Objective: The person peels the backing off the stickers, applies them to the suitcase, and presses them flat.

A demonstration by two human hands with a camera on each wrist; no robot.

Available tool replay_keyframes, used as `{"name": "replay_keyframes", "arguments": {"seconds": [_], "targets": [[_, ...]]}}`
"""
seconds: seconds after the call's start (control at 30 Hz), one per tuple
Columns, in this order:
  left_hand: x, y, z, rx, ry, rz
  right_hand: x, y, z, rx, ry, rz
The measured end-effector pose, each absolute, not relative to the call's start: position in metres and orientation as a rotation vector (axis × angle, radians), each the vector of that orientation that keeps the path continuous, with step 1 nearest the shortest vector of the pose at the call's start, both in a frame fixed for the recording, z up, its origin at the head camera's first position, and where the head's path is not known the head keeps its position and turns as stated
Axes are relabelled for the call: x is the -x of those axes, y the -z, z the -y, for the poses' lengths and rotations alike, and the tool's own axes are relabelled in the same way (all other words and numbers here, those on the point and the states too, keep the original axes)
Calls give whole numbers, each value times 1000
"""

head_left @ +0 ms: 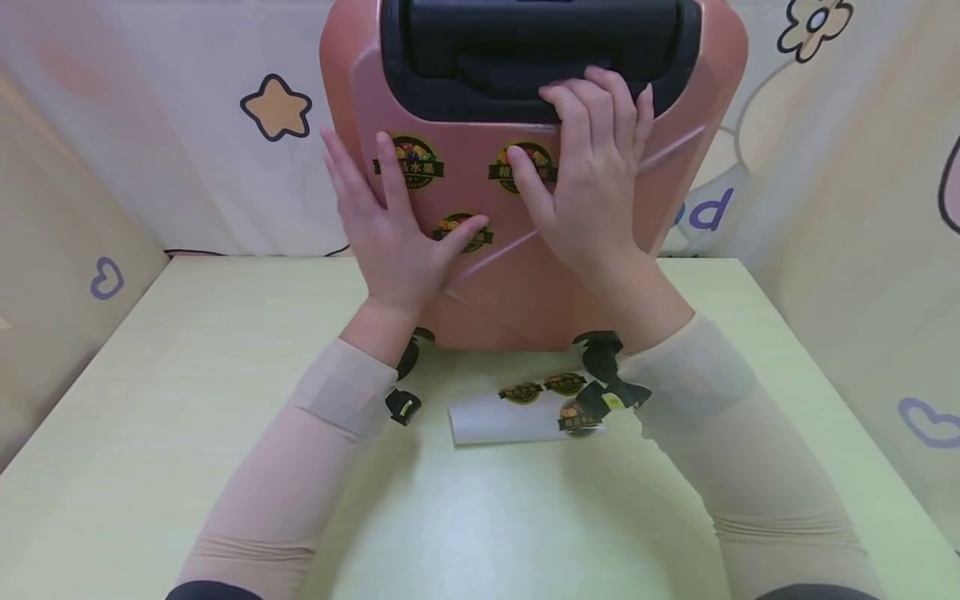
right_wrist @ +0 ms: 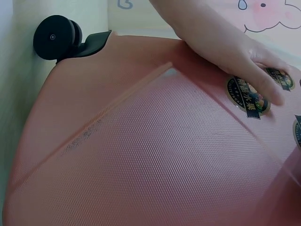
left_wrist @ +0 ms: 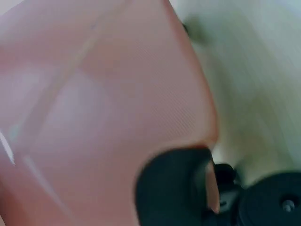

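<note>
A pink suitcase [head_left: 525, 308] stands upright on the table, its black handle panel [head_left: 480, 104] at the top. Three round fruit stickers are on its front: an upper left sticker [head_left: 424, 172], an upper right sticker [head_left: 545, 175] and a lower sticker [head_left: 450, 225]. My left hand [head_left: 390, 229] rests on the left side with fingers spread, its thumb over the lower sticker. On the right, my right hand [head_left: 596, 183] lies against the front, fingertips on the handle panel and thumb at the upper right sticker. The right wrist view shows the left thumb beside the lower sticker [right_wrist: 247, 99].
A white sticker sheet [head_left: 487, 425] with several fruit stickers lies on the table [head_left: 187, 375] in front of the suitcase. A black wheel [right_wrist: 51, 37] juts from the suitcase's lower corner. A patterned curtain [head_left: 187, 150] hangs behind and at both sides.
</note>
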State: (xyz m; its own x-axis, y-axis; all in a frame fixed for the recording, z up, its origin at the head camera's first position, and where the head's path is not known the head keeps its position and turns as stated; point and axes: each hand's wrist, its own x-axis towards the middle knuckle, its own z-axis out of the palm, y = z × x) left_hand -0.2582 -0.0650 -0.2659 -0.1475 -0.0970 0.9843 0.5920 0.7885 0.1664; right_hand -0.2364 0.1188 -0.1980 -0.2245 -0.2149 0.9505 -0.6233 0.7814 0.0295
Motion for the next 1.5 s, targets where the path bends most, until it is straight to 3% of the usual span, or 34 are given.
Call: {"name": "replay_keyframes", "arguments": {"seconds": [0.23, 1.03, 1.33, 1.5], "targets": [[257, 268, 65, 325, 576, 1684, 236, 199, -118, -645, -455, 1802], [257, 273, 71, 416, 653, 1656, 234, 198, -116, -599, -452, 1824], [250, 276, 58, 249, 510, 1800, 233, 198, -115, -586, -454, 1823], [246, 282, 55, 282, 385, 1848, 234, 198, -114, -593, -469, 1809]]}}
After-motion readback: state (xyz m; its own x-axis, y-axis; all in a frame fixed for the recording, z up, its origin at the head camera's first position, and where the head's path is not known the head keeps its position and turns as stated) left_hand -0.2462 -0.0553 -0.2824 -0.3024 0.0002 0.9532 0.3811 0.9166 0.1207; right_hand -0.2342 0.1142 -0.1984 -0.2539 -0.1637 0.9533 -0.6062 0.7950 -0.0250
